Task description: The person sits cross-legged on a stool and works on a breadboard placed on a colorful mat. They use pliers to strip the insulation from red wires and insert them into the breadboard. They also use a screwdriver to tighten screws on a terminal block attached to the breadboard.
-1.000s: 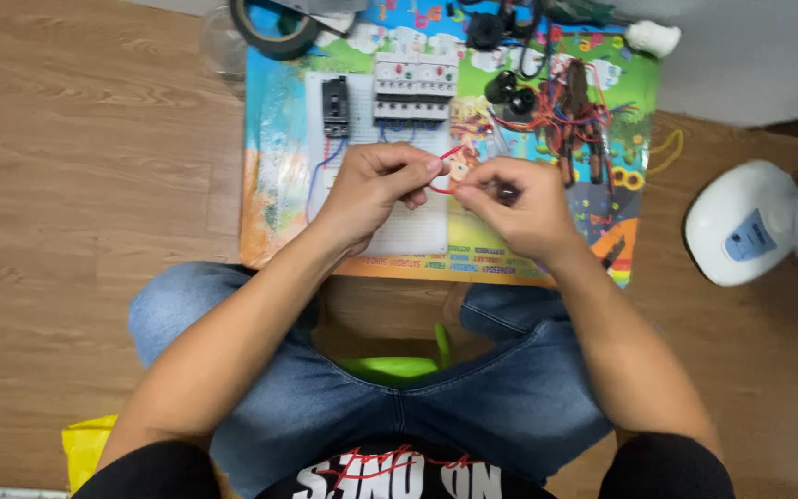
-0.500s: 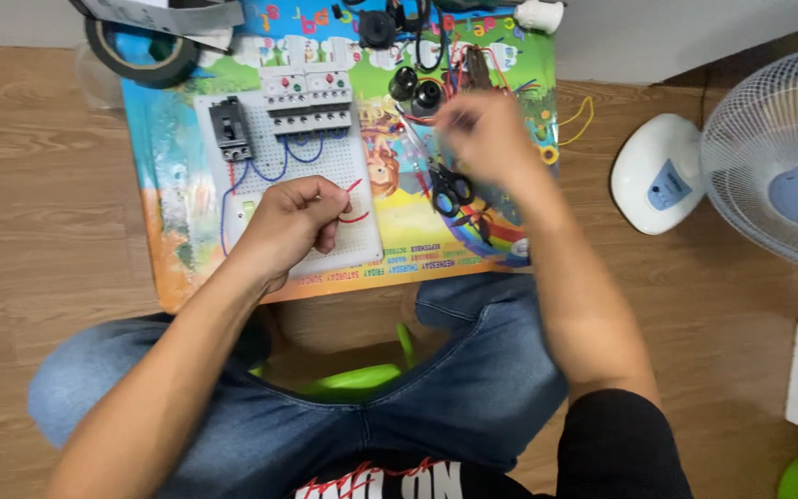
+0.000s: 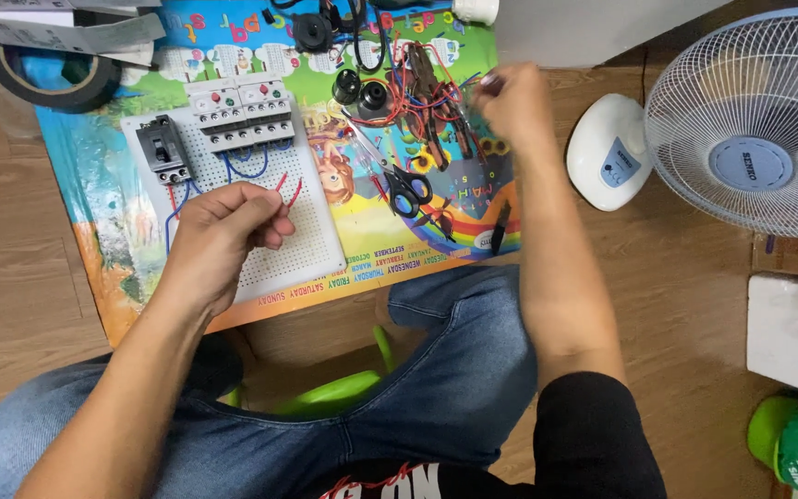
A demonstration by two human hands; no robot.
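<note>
My left hand (image 3: pixel 223 236) rests on a white perforated board (image 3: pixel 311 240) and pinches a short red wire (image 3: pixel 288 189) whose ends stick up past the fingers. Grey and black circuit breakers (image 3: pixel 233 115) with blue and red wires sit at the board's top. My right hand (image 3: pixel 514 97), blurred, hovers at the right edge of a tangle of red and blue wires and pliers (image 3: pixel 427 102); whether it holds anything is unclear. Black-handled scissors (image 3: pixel 404 189) lie between the two hands on the colourful mat (image 3: pixel 454 212).
A roll of black tape (image 3: pixel 48 79) lies at the mat's top left. A white fan (image 3: pixel 741 148) stands on the wooden floor to the right, a white foam block (image 3: pixel 791 333) and a green object (image 3: pixel 796 448) below it. My knees in jeans frame a green stool (image 3: pixel 334 393).
My right hand has let go of the red wire and travelled right and up to the wire pile. The left hand keeps the wire over the board. The view has swung right.
</note>
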